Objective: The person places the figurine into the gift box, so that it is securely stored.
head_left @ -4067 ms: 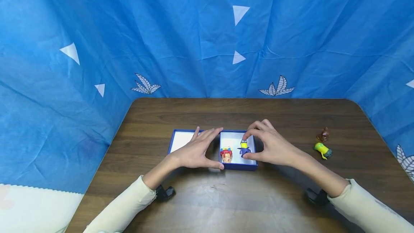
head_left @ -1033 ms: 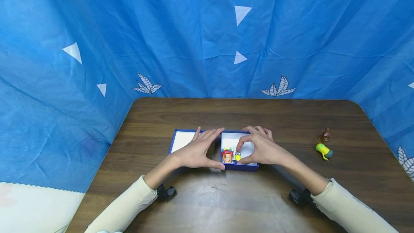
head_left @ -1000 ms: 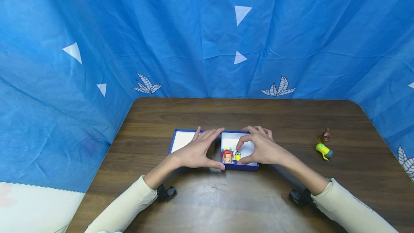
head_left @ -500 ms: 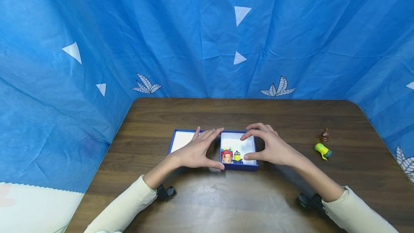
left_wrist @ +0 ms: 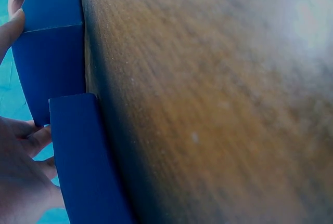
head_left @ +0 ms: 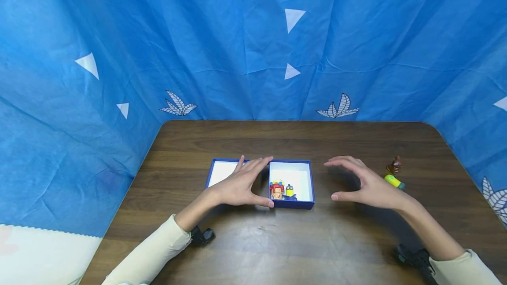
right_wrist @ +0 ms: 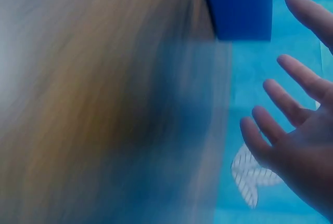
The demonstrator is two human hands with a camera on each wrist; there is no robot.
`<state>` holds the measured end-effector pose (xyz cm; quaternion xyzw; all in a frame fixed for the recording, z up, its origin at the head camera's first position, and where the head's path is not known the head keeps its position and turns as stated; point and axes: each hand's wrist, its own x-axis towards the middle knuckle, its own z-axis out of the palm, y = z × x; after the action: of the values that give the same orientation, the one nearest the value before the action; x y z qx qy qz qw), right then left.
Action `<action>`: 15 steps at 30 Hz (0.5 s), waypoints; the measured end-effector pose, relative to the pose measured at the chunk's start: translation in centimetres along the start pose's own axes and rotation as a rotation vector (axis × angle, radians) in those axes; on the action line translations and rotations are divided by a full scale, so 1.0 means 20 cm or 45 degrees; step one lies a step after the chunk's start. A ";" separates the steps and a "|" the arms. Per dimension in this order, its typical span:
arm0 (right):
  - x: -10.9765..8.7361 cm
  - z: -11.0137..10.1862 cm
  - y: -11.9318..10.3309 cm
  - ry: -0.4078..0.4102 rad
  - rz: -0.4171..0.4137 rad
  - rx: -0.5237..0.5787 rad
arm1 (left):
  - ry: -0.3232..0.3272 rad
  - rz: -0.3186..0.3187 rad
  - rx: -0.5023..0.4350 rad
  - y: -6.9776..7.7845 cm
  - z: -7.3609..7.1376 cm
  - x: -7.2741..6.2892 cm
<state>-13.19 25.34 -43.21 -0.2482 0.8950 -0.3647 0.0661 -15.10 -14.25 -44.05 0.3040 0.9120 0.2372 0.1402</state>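
Wooden table (head_left: 261,245), figurines (head_left: 289,190) in box (head_left: 293,204)

Head cam sat above and behind left hand (head_left: 235,188) and right hand (head_left: 370,187), aimed forward-down, wide on table (head_left: 257,250) and curtain (head_left: 222,34). Left wrist cam (head_left: 203,236) and right wrist cam (head_left: 413,257) sat close behind each hand, low, rolled sideways, facing forward. All three shared box (head_left: 293,204), table and curtain.
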 end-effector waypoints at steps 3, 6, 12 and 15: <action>-0.07 -0.03 0.05 0.039 -0.022 -0.033 | 0.001 -0.002 -0.003 0.00 0.00 0.00; -0.12 -0.06 0.08 0.077 -0.021 -0.057 | -0.002 -0.005 -0.007 0.00 0.00 0.00; -0.22 -0.13 0.14 0.155 0.056 0.016 | -0.001 -0.002 0.008 0.00 0.00 0.00; -0.26 -0.18 0.18 0.190 0.079 0.023 | -0.003 0.003 0.001 0.00 0.01 0.00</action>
<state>-11.17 32.29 -43.39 -0.1920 0.9013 -0.3880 0.0128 -15.09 -14.24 -44.20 0.3052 0.9116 0.2367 0.1408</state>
